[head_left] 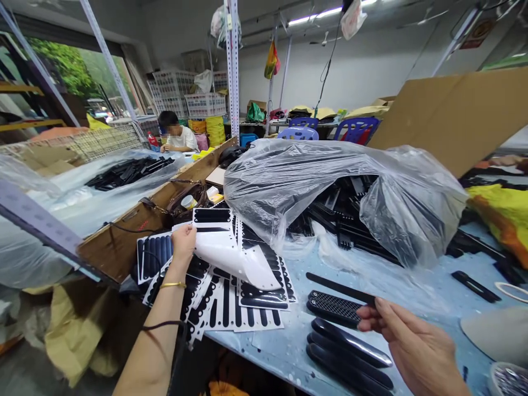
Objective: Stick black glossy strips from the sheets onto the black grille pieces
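My left hand [183, 242] is closed on the edge of a white sheet [231, 258], which curls over a pile of sheets with black strips [258, 319]. Between the thumb and fingers of my right hand [406, 335] is a thin black strip [338, 287], pointing left. Just below that strip a black part with a mesh pattern [334, 309] lies on the blue table [264, 352]. Several glossy black pieces [350, 357] lie side by side nearer the front edge.
Clear plastic [284, 176] covers a heap of black parts [355, 220] behind the table's middle. A wooden board [119, 242] borders the left side. A cardboard sheet [457, 115] leans at right. A tub [509, 379] stands front right. A person [179, 135] sits at the back left.
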The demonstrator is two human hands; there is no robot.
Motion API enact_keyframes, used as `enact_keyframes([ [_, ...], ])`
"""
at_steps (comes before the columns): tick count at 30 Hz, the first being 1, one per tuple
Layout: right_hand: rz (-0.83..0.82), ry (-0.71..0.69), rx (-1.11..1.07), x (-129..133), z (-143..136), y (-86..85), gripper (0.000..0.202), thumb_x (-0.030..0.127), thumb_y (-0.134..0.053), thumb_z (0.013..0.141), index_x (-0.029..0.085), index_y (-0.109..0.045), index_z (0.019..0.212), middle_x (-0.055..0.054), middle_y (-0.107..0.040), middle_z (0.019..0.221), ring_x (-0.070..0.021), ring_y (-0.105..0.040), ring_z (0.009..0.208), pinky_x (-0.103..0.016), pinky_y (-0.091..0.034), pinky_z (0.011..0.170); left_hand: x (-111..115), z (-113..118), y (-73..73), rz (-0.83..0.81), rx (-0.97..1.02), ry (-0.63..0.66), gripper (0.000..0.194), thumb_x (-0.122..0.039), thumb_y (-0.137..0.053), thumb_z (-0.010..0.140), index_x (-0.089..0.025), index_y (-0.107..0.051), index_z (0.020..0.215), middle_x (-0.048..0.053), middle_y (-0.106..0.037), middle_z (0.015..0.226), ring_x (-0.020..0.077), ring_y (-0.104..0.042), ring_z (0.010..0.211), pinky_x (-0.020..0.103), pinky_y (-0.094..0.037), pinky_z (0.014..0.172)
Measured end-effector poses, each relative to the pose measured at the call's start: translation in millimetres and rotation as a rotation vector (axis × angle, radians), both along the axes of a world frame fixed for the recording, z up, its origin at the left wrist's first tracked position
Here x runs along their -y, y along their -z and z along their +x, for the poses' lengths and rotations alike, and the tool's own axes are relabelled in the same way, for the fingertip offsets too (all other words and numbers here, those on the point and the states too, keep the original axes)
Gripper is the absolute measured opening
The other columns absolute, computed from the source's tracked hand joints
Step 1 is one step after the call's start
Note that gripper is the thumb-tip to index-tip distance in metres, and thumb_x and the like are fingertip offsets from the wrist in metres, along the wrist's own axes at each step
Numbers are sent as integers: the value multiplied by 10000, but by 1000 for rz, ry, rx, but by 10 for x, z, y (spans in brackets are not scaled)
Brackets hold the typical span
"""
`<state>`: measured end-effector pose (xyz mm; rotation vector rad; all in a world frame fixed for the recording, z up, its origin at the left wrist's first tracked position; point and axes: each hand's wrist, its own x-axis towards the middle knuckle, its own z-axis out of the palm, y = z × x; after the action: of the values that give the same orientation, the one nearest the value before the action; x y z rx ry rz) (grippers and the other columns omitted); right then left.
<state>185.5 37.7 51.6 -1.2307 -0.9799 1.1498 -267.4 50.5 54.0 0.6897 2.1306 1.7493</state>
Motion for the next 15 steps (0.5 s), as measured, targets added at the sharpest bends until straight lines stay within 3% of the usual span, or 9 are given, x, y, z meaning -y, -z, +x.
enact_keyframes([
  [4, -44, -98, 37, 210, 137, 109, 428, 509, -890, 639, 189, -831, 916, -119, -785, 765, -248, -742, 624, -317, -662, 592, -51, -174, -49, -195, -180, -21, 48, -147, -635, 608, -191, -629, 589, 106, -695, 644, 354, -667, 931, 390, -480, 810],
  [8, -23, -206, 94, 367, 222, 98, 384, 500, -858, 684, 223, -835, 948, -155, -797, 951, -317, -771, 815, -359, -671, 695, 132, -6, -115, -289, -316, -35, 148, -196, -651, 685, -168, -717, 814, 164, -753, 885, 392, -635, 1076, 455, -453, 915],
  [11, -13, -260, 175, 417, 228, 13, 394, 530, -817, 715, 226, -835, 964, -154, -797, 958, -317, -771, 811, -370, -668, 722, 314, 530, -195, -149, -364, 39, 264, -302, -647, 737, -173, -727, 952, 103, -753, 882, 295, -685, 900, 386, -501, 825],
  [13, -6, -287, 219, 429, 207, -6, 406, 548, -781, 745, 224, -833, 984, -140, -800, 943, -301, -771, 770, -362, -666, 729, 435, 1066, -229, -9, -142, 334, 304, -411, -661, 735, -177, -724, 918, 56, -732, 775, 214, -683, 700, 299, -504, 640],
  [15, 42, -337, 253, 414, 197, 52, 392, 543, -753, 773, 236, -830, 1004, -117, -804, 929, -279, -771, 732, -323, -663, 716, 521, 1614, -219, -35, 209, 663, 386, -538, -679, 699, -159, -682, 768, 47, -695, 667, 165, -642, 515, 237, -401, 453],
])
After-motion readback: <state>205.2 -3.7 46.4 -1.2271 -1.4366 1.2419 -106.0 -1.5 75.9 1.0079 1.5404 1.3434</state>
